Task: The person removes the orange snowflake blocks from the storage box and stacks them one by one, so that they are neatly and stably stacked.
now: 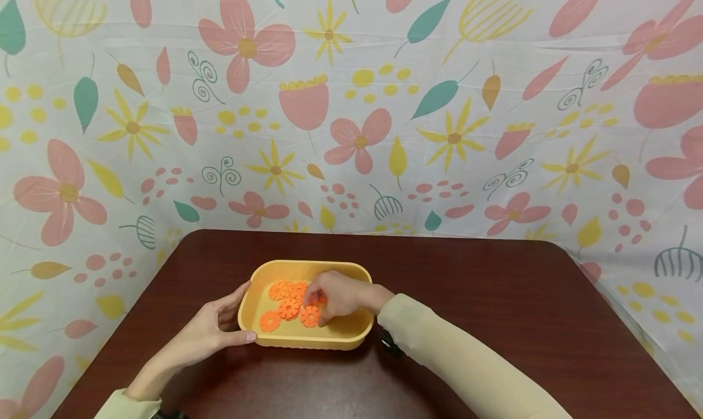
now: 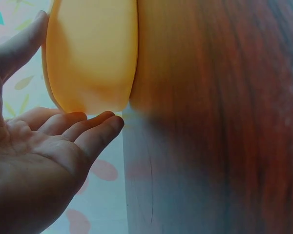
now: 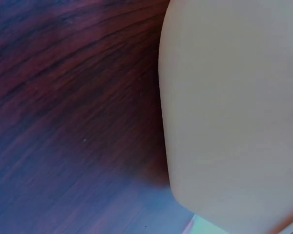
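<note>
A yellow tray with rounded corners stands on the table and holds several orange notched plastic discs, flat and flower-shaped, mostly in its left half. My left hand holds the tray's left end, thumb at the near corner and fingers along the end wall. In the left wrist view, that hand has its fingertips against the tray. My right hand reaches over the right side into the tray, its bent fingers down among the discs. Whether it pinches one is hidden. Only a blurred pale surface and tabletop fill the right wrist view.
The dark red-brown table has rounded far corners. Behind it and along both sides hangs a white cloth printed with flowers and leaves. A small black device sits under the right sleeve's cuff.
</note>
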Motion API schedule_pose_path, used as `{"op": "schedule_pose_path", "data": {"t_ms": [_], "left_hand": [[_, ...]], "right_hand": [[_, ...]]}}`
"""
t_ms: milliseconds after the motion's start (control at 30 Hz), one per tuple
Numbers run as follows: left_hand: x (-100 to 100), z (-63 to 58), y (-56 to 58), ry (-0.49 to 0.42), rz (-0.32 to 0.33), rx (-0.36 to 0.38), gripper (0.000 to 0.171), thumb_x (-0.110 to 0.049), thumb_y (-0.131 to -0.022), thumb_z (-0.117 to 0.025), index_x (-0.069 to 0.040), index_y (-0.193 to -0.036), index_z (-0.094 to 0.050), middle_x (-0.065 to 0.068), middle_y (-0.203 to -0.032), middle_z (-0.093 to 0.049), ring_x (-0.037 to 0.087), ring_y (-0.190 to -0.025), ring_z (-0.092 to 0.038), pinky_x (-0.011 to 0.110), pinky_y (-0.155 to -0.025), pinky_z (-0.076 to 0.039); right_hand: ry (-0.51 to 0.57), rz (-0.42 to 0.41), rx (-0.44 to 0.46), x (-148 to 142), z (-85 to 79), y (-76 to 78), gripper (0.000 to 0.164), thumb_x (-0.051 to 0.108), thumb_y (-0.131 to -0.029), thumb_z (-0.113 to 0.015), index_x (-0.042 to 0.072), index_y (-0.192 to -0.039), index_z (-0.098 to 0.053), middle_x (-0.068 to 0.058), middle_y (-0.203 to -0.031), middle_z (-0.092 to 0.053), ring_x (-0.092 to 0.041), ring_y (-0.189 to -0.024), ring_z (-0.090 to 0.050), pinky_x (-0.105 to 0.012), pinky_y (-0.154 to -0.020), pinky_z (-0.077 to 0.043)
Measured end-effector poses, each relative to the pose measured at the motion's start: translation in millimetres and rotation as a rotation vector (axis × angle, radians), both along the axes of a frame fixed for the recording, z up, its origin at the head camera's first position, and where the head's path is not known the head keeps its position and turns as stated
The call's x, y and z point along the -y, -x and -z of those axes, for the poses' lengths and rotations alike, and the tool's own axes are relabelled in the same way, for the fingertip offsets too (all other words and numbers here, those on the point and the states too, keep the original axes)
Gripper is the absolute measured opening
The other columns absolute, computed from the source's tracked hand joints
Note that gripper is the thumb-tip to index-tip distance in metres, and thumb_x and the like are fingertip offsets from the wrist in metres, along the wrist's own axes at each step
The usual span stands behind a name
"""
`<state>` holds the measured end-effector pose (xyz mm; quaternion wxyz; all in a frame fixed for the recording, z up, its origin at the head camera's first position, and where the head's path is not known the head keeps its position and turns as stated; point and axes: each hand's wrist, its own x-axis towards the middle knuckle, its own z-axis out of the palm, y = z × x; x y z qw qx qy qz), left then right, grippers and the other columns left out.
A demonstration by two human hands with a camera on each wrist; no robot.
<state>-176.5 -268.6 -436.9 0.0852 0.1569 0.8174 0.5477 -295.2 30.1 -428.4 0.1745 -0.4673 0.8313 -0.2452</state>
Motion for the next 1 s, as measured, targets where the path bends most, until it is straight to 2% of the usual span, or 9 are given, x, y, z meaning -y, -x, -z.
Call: {"op": "schedule_pose_path", "data": {"t_ms": [133,267,567,700,1000], "left_hand": [[0.8,-1.1,-0.7,-0.004,0.006,-0.004,0.101,-0.017,-0.089,-0.087,0.004,-0.165,-0.023,0.025,-0.169,-0.022,0.046,-0.15,-0.032,0.033,-0.104,-0.05],[1.0,-1.2,-0.7,-0.009,0.008,-0.004,0.101,-0.017,-0.089,-0.087,0.004,-0.165,-0.023,0.026,-0.169,-0.023,0.046,-0.15,-0.033,0.033,-0.103,-0.05],[0.4,-1.5,-1.3,-0.015,0.012,-0.008,0.101,-0.016,-0.089,-0.087,0.004,-0.165,-0.023,0.025,-0.168,-0.024,0.046,-0.149,-0.035,0.03,-0.102,-0.05],[0.5,-1.3,-1.3,-0.03,0.021,0.0,0.101,-0.014,-0.089,-0.086,0.003,-0.165,-0.023,0.026,-0.169,-0.024,0.046,-0.148,-0.035,0.029,-0.101,-0.05],[0.8,2.0,1.1,-0.083,0.04,0.024,0.102,-0.011,-0.089,-0.086,0.003,-0.166,-0.02,0.024,-0.17,-0.019,0.045,-0.149,-0.032,0.027,-0.102,-0.049]], "right_hand": [[-0.031,-0.002,-0.05,2.6,-1.1,-3.1,0.033,0.005,-0.076,-0.095,0.016,-0.102,-0.077,0.008,-0.092,-0.067,-0.011,-0.087,-0.059,-0.019,-0.081,-0.049],[-0.042,-0.019,-0.072,4.3,-0.9,-5.2,0.034,0.006,-0.078,-0.094,0.018,-0.104,-0.077,0.013,-0.093,-0.066,-0.007,-0.083,-0.058,-0.018,-0.079,-0.049],[-0.03,-0.012,-0.008,3.5,-0.2,-9.0,0.039,0.007,-0.087,-0.088,0.012,-0.124,-0.078,0.004,-0.089,-0.067,-0.005,-0.074,-0.053,-0.019,-0.069,-0.047],[0.001,-0.015,0.013,3.4,1.7,-8.3,0.041,0.007,-0.086,-0.089,0.011,-0.124,-0.077,0.003,-0.085,-0.068,-0.005,-0.074,-0.055,-0.018,-0.068,-0.047],[-0.004,-0.03,-0.014,6.3,3.4,-8.2,0.041,0.007,-0.083,-0.092,0.011,-0.121,-0.078,0.005,-0.088,-0.068,-0.005,-0.074,-0.054,-0.018,-0.069,-0.047]]}}
